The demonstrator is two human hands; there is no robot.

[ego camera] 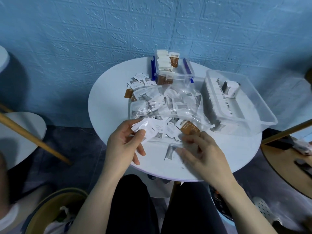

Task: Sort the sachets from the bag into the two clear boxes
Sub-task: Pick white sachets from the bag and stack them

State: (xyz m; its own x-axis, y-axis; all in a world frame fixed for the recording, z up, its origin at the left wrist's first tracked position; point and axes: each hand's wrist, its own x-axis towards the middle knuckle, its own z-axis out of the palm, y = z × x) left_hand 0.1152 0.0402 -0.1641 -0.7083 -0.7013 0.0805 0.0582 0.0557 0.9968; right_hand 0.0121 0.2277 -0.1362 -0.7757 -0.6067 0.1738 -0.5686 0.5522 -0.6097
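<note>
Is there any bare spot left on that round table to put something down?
Yes: the table's left side, between the rim and the bag of sachets, is bare, as is the near rim beyond the right hand. The middle is crowded with loose sachets, and the small box and big box fill the back and right.

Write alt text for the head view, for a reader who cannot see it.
Two hands sort sachets at a round white table: the left hand holds white sachets, and the blurred right hand reaches toward a brown sachet. A clear bag of sachets lies behind them. A small box with brown sachets and a large box with grey ones stand further back.
</note>
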